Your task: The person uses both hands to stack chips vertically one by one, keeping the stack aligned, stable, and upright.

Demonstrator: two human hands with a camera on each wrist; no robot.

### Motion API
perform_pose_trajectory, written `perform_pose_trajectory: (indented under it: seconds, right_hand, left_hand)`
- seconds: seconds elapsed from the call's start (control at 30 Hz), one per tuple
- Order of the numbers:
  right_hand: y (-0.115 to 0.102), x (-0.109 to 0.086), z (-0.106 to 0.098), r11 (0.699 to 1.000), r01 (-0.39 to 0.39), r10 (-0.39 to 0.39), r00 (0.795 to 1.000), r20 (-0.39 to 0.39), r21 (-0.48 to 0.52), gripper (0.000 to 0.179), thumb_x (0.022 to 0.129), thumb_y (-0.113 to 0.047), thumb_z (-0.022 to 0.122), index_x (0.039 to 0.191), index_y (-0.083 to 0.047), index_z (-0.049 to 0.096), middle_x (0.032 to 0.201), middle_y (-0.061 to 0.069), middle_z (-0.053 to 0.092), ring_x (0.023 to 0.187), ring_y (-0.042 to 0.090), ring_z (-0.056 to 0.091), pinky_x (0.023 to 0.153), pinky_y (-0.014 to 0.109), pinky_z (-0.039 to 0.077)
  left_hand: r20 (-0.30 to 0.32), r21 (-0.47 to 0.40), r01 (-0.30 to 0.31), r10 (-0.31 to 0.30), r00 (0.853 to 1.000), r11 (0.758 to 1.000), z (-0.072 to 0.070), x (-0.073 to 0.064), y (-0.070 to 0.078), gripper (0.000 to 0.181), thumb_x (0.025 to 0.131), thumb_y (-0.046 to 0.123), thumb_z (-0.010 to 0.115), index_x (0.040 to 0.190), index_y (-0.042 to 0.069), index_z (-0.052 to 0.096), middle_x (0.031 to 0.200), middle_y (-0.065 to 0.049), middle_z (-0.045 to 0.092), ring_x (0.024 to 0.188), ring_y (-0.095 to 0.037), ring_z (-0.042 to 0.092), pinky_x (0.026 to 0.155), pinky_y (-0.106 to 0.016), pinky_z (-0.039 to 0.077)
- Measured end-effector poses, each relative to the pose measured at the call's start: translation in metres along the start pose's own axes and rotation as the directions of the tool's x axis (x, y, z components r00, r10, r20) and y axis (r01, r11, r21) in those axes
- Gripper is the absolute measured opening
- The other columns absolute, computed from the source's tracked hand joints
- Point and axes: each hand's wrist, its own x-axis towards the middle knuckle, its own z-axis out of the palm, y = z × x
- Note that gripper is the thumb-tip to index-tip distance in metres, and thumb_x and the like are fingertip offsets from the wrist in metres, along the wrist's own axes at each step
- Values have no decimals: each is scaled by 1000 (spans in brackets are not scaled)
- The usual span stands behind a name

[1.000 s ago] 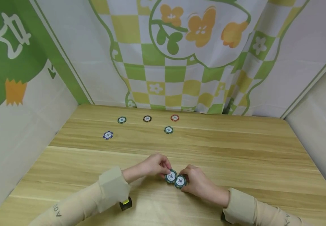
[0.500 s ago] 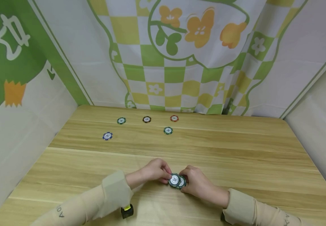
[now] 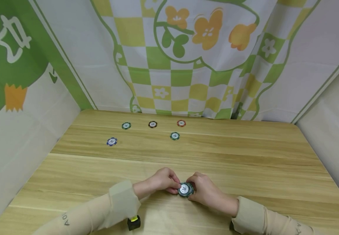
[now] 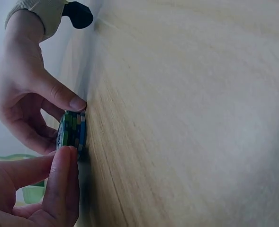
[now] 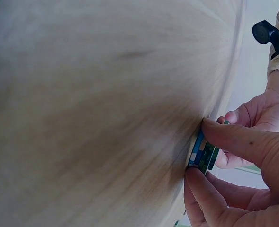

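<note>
In the head view a green-and-white poker chip marked 20 [image 3: 184,188] lies over a short stack of chips near the table's front. My left hand [image 3: 164,180] pinches this top chip at its left edge between thumb and fingers. From the right, my right hand [image 3: 207,191] grips the stack, thumb at the near side and fingers at the far side. Seen edge-on in the left wrist view, the stack [image 4: 75,128] has green chips above a blue one at the table. The top chip juts slightly toward my left hand in the right wrist view.
Farther back on the wooden table [image 3: 245,147] lie a green chip [image 3: 126,125], a black chip [image 3: 153,124], a red chip [image 3: 181,123], another green chip [image 3: 174,136] and a blue chip [image 3: 112,141]. Printed curtains [image 3: 181,78] hang behind the table and at both sides.
My left hand has moved right and slightly nearer, carrying its green chip from beside the right hand's chip to almost wholly over it. My right hand has stayed in place, holding the stack.
</note>
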Motion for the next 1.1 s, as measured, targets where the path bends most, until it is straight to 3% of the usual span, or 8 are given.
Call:
perform_pose_trajectory:
  seconds: [0.23, 0.8, 1.1]
  right_hand:
    - [-4, 1, -1, 998, -61, 62, 997, 35, -14, 38, 56, -5, 81, 90, 1, 65, 83, 4, 58, 75, 16, 55, 68, 27, 48]
    - [-3, 0, 0, 998, -49, 49, 999, 21, -25, 37, 56, -5, 82, 88, 2, 65, 82, 4, 58, 73, 13, 54, 65, 25, 47]
    - [-3, 0, 0, 999, -38, 38, 999, 16, -25, 38, 55, -4, 82, 89, 3, 65, 81, 4, 57, 72, 12, 53, 63, 22, 46]
  left_hand:
    - [4, -33, -22, 22, 1000, 999, 3, 2, -3, 5, 79, -5, 64, 81, -9, 61, 68, -9, 62, 52, -7, 58, 55, -23, 53]
    - [-13, -111, -14, 13, 1000, 994, 9, 0, -4, 6, 80, -6, 62, 83, -10, 59, 70, -9, 60, 53, -8, 59, 57, -23, 53]
    - [-18, -102, -12, 10, 1000, 995, 9, 0, -3, 6, 81, -4, 61, 81, -10, 60, 70, -8, 61, 53, -7, 58, 56, -23, 53]
